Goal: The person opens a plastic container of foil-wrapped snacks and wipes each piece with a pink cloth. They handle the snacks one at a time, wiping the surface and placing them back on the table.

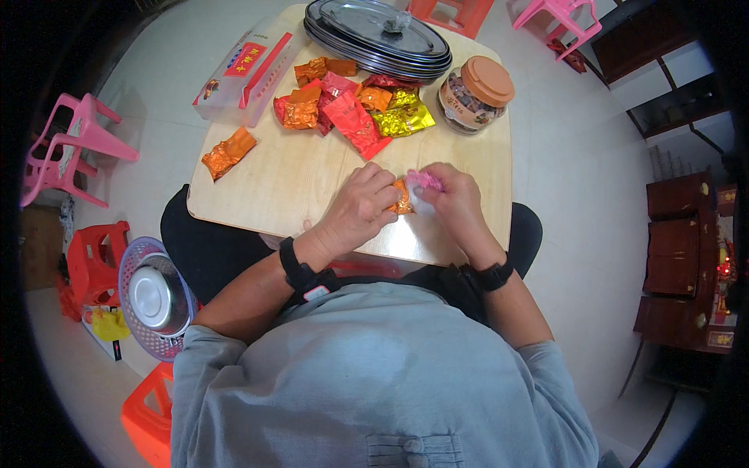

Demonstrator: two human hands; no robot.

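Near the front edge of the wooden table, my left hand (364, 202) grips an orange foil packet (402, 199), its fingers covering the packet's left end. My right hand (455, 190) pinches a small crumpled pink and white piece (426, 180) against the packet's right side; what it is cannot be made out. Another orange foil packet (229, 153) lies alone to the left. Beyond my hands is a pile of foil packets, with a red packet (358, 123), a gold packet (404, 120) and an orange packet (302, 108) among them.
A clear plastic box (246, 73) stands on the table's left side, a jar with an orange lid (475, 96) on its right. Stacked round metal trays (374, 38) fill the far end. Pink chairs (79, 149), a red stool (99, 263) and a purple basket (131, 286) surround the table (263, 193).
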